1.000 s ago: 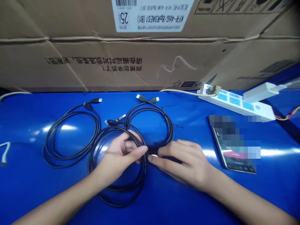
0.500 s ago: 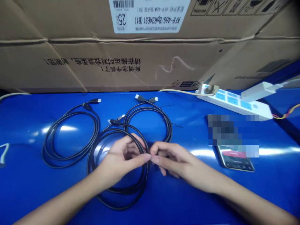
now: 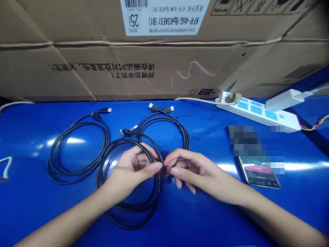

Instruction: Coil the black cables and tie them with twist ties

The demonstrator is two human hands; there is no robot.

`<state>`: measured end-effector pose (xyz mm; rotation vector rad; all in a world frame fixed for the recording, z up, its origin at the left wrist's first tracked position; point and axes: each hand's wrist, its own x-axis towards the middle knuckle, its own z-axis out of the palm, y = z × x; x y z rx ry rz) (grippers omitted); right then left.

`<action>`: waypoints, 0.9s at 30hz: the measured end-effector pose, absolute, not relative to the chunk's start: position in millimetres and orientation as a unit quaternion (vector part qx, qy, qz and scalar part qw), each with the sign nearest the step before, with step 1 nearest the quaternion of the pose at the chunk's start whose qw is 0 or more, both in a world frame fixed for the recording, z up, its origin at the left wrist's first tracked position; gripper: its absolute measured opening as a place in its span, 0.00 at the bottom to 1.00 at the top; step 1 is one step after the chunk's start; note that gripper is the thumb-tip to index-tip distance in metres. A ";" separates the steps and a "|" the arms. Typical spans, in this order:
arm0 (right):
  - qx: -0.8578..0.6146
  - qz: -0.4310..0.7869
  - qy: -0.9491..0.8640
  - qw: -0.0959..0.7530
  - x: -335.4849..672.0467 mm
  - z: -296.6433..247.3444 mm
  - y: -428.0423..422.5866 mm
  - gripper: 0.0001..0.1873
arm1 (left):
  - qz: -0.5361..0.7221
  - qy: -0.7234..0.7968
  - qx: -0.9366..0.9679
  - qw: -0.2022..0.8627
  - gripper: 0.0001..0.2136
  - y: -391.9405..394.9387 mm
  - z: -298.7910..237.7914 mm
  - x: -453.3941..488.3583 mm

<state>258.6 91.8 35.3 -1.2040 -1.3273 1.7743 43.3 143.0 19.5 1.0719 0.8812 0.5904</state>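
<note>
A coiled black HDMI cable (image 3: 157, 190) is held at its right side by my left hand (image 3: 131, 168), with the fingers curled through the loop and the thumb pressed on the strands. Its metal-tipped plugs (image 3: 128, 132) lie at the top of the coil. Just right of the held strands, my right hand (image 3: 195, 171) has thumb and fingertips drawn together in a loose pinch. What sits between them is too small to make out. Beyond, a second coiled cable (image 3: 185, 135) has thin black ties (image 3: 192, 137) sticking out. A third coiled cable (image 3: 105, 137) rests at the left.
A large cardboard box (image 3: 115, 82) stands along the back of the blue table (image 3: 64, 209). At the right are a white power strip (image 3: 257, 111) with a plugged-in adapter (image 3: 284, 100) and a phone (image 3: 259, 173), partly blurred. A pale object (image 3: 5, 168) lies at the left edge.
My thumbs have come apart, with the right hand's thumb and fingertips shifting slightly right from the left thumb. The left hand keeps its hold on the coil.
</note>
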 end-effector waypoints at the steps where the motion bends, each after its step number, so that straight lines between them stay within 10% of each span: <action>1: -0.460 0.650 -0.523 0.303 258.8 35.2 91.3 0.13 | 0.266 0.403 0.485 0.729 0.11 142.9 19.7 43.2; 27: -0.422 0.467 -0.710 0.316 260.6 29.0 90.0 0.09 | 0.245 0.402 0.509 0.720 0.10 139.8 21.4 43.6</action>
